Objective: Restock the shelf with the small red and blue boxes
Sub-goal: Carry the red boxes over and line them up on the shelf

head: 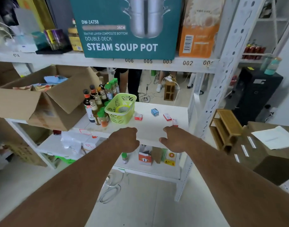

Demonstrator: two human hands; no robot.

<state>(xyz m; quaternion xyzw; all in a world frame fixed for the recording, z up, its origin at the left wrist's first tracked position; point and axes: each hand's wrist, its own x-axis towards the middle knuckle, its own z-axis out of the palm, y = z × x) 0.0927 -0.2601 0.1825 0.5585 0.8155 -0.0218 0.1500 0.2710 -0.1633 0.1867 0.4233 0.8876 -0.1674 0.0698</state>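
With both the left hand [126, 139] and the right hand [173, 138] curled at the shelf [150, 131] front edge, apparently holding nothing, the small red box [174, 122] near the front right corner could be knocked off.

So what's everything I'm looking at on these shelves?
small red boxes: three, red and white, scattered on the middle shelf right of the basket
small blue box: one, blue, middle shelf behind the red ones
basket: one, lime green, middle shelf
bottles and spice jars: a cluster, dark and green-capped, left of the basket
cardboard box: one, brown, open, far left
steam soup pot carton: one, teal, top shelf
orange bag: one, beside the carton
left hand: fingers curled at the shelf's front edge
right hand: same, near the closest red box
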